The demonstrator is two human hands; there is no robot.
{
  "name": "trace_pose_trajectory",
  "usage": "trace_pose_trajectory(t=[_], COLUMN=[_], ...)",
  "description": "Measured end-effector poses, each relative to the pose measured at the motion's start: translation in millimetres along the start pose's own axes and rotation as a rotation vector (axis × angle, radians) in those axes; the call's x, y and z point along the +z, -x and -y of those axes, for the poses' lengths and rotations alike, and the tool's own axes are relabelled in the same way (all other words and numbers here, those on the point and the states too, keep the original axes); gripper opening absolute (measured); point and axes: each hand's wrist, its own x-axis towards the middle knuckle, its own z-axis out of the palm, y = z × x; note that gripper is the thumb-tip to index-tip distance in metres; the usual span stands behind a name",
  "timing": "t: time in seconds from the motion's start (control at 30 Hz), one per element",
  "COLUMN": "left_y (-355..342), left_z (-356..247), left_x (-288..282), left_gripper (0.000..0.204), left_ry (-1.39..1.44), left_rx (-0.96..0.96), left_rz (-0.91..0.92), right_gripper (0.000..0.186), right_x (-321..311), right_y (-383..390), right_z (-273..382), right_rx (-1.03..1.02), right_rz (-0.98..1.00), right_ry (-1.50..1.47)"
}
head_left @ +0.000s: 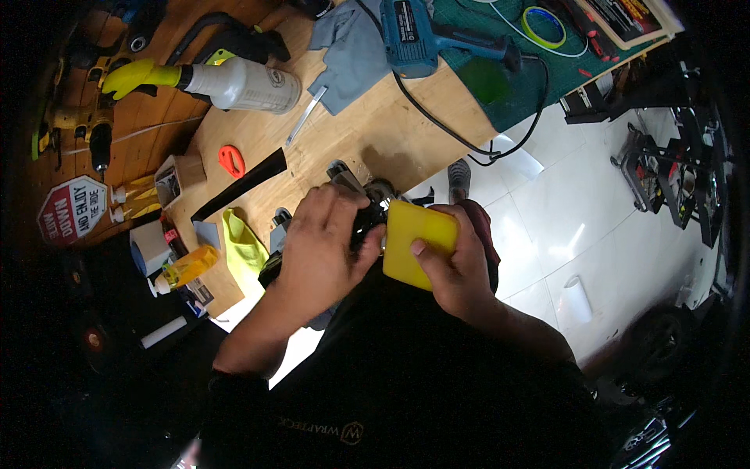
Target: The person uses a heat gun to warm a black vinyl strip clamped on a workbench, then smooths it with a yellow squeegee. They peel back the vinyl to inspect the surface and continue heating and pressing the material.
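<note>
My right hand (pixel 466 272) grips a flat yellow squeegee (pixel 405 244), thumb on its upper face and fingers behind it. Its left edge is close beside a glossy black part (pixel 366 222) with silvery metal on it. Around that part my left hand (pixel 319 241) is closed, fingers over the top and thumb toward the squeegee. Much of the part is covered by the hand, so its full shape cannot be made out. A metal fitting (pixel 344 175) sticks out just beyond my left fingers, at the bench's near edge.
On the wooden bench (pixel 328 148) lie a heat gun (pixel 409 43) with a looping black cord, a grey cloth (pixel 351 69), a spray bottle (pixel 248 86), a black strip (pixel 241 186), a red-orange cutter (pixel 231 161) and a yellow-green cloth (pixel 243 244). A green mat (pixel 512 98) covers the far right.
</note>
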Motion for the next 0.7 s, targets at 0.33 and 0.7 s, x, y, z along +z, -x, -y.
trace_pose_trajectory(t=[0.33,0.7], left_y=[1,3], left_z=[12,12], left_x=[-1,-2], left_gripper=[0.039,0.038], left_ry=[0.076,0.153], left_rx=[0.068,-0.037], left_rz=[0.007,0.064], right_gripper=[0.042,0.041], right_x=[10,10], right_y=[0,-2], right_z=[0,-3], right_rx=[0.028,-0.054], right_rz=[-0.010,-0.009], right_ry=[-0.034,-0.022])
